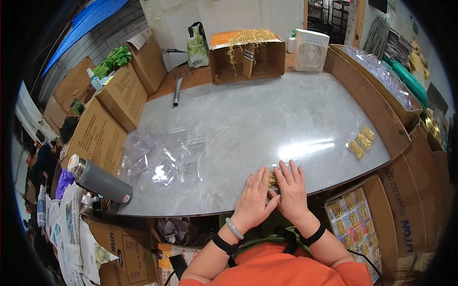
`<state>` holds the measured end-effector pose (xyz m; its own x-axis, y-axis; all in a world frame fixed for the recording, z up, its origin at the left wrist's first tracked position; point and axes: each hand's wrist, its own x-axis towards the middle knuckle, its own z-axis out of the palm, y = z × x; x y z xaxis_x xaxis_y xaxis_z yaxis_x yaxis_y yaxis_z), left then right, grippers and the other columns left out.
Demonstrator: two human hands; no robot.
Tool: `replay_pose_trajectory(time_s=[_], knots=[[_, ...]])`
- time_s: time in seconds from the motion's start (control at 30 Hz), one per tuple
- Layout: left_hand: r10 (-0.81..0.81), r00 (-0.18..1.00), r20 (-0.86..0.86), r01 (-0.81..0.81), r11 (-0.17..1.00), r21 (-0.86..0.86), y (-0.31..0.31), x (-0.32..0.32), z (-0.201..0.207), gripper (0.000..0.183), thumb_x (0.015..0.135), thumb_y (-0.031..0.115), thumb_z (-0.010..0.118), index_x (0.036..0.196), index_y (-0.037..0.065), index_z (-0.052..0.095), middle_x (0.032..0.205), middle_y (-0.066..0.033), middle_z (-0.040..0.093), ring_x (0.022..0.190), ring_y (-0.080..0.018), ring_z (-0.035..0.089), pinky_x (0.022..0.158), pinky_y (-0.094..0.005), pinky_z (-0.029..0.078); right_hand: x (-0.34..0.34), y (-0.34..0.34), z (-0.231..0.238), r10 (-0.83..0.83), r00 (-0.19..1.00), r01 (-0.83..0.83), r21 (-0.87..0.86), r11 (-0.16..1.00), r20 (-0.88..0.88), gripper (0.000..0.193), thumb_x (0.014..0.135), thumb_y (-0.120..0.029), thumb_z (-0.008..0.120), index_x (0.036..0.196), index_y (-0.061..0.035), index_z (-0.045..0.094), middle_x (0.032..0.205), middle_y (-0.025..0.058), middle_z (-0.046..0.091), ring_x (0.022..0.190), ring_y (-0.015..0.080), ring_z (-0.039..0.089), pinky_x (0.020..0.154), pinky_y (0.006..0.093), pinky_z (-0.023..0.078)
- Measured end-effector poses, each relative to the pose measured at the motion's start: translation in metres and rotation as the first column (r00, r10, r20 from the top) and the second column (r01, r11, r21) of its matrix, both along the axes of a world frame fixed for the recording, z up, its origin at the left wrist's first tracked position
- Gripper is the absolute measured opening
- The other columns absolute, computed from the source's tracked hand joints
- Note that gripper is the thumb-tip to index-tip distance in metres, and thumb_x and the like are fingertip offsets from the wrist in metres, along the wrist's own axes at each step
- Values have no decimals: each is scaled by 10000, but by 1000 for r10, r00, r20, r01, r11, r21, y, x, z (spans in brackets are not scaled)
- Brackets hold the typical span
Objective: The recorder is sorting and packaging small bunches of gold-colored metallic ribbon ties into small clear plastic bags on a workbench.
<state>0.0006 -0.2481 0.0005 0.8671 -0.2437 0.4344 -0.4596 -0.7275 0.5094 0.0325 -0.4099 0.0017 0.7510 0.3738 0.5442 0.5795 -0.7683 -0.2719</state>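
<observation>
My left hand (254, 199) lies at the front edge of the grey table (229, 124), its fingers stretched out and nearly flat. Close beside it, my right hand (292, 194) rests with fingers straight too, and the thumbs come near each other. Between the hands shows a small gold bundle (272, 179) of thin shiny strands; both hands touch it and cover most of it. To the right on the tabletop lie several similar gold packs (361, 142) side by side. A heap of clear plastic boxes (164, 155) spreads over the left part of the table.
A grey flask (102, 181) stands at the left edge. Toward the back are a metal tube (177, 91), an open carton (248, 62) topped with gold strands and a white fan (311, 50). Below right, a box holds rows of gold packs (355, 219). Cartons (102, 133) wall the left side.
</observation>
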Motion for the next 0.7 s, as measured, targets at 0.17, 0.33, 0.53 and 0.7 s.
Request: replay_pose_trajectory(time_s=[0.17, 0.33, 0.53, 0.7], knots=[[25, 999, 46, -33, 983, 178, -2, 6, -3, 810, 1005, 535, 537, 1517, -67, 362, 1566, -266, 371, 1447, -459, 343, 1208, -521, 285, 2, -10, -4, 108, 993, -109, -21, 994, -54, 669, 838, -167, 754, 1438, 1, 511, 1509, 232, 482, 1454, 389, 397, 1221, 519, 266], [47, 998, 44, -54, 979, 197, -2, 5, -8, 826, 987, 553, 554, 1512, -59, 372, 1565, -254, 374, 1439, -450, 354, 1200, -519, 300, 16, -40, 14, 526, 737, -185, 622, 761, -424, 674, 893, -92, 688, 1506, -5, 420, 1524, 245, 459, 1457, 408, 391, 1217, 449, 297], [41, 999, -1, -41, 989, 140, -5, 3, -1, 783, 974, 449, 639, 1516, -47, 367, 1560, -246, 373, 1437, -448, 356, 1194, -513, 315, 21, -49, 12, 372, 852, -223, 386, 895, -369, 548, 930, -73, 669, 1449, -34, 497, 1479, 236, 503, 1433, 399, 426, 1148, 430, 393], [74, 997, -23, -68, 979, 194, -3, 2, 10, 780, 961, 409, 674, 1508, -58, 373, 1551, -249, 376, 1444, -455, 340, 1197, -507, 313, 18, -47, 14, 348, 875, -192, 420, 887, -336, 553, 943, -107, 665, 1456, -20, 480, 1463, 226, 518, 1414, 404, 444, 1171, 477, 356]])
